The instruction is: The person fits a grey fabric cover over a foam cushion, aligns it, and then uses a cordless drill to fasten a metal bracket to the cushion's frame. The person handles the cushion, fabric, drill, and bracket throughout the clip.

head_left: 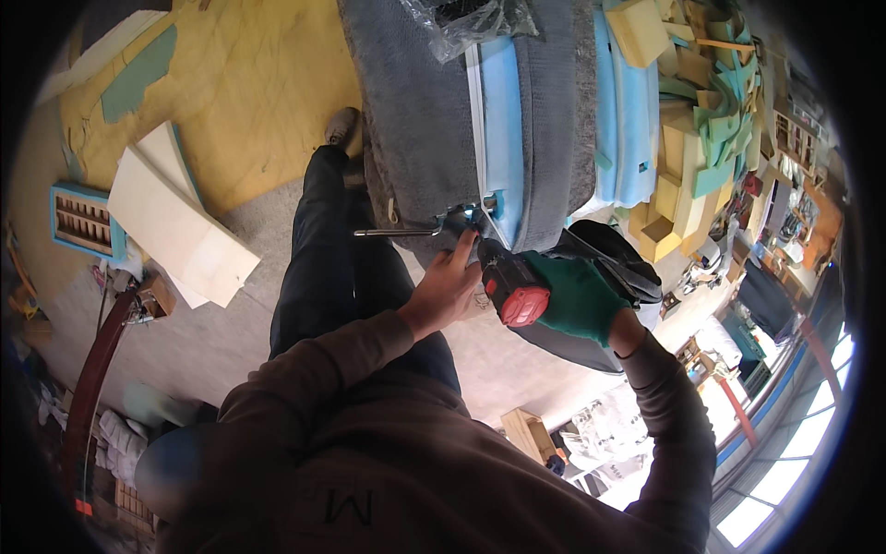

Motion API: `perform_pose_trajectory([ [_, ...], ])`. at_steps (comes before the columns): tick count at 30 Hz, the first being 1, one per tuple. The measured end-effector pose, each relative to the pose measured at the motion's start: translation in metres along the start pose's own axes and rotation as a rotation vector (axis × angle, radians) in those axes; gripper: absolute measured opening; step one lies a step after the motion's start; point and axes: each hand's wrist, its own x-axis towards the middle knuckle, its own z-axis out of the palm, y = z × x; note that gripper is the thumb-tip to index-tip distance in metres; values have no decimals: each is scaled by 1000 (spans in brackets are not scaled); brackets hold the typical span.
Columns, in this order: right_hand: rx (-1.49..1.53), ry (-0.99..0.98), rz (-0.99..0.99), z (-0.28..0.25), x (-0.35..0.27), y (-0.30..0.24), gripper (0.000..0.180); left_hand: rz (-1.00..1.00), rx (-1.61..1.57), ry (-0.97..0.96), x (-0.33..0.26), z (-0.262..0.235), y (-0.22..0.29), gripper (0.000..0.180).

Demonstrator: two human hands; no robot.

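Note:
My right hand (577, 297), in a green glove, grips a black and red cordless drill (517, 294). The drill's front end points at a metal bracket (455, 222) on the near end of a grey upholstered seat piece (425, 120). Bare, my left hand (445, 288) presses its fingers against that bracket, the index finger stretched beside the drill's nose. Its other fingertips are partly hidden. A metal rod (397, 233) sticks out leftward from the bracket. Light blue foam (501, 120) shows between the grey fabric sections, beside a pale strip. The drill's bit cannot be made out.
Clear plastic film (471, 28) lies on the seat's far end. More blue foam (632, 120) and piled foam offcuts (688, 157) stand to the right. A black, rounded piece (609, 258) sits by my right hand. White foam sheets (180, 226) and a blue-edged crate (88, 220) are left.

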Motion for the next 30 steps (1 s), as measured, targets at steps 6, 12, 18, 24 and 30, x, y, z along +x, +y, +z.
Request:
perform_pose_trajectory([
  [6, 349, 303, -37, 1, -67, -10, 66, -95, -125, 11, 13, -37, 20, 28],
  [12, 781, 497, 315, 86, -128, -14, 70, -91, -205, -27, 54, -118, 33, 18],
  [18, 1381, 772, 371, 161, -128, -78, 44, -99, 58, 226, 158, -257, -34, 8],
  [24, 1541, 847, 441, 168, -90, -130, 44, 114, 444, 104, 271, -336, -96, 19],
  [30, 1693, 985, 524, 131, -38, -169, 47, 247, 639, -128, 310, -333, -118, 34],
])
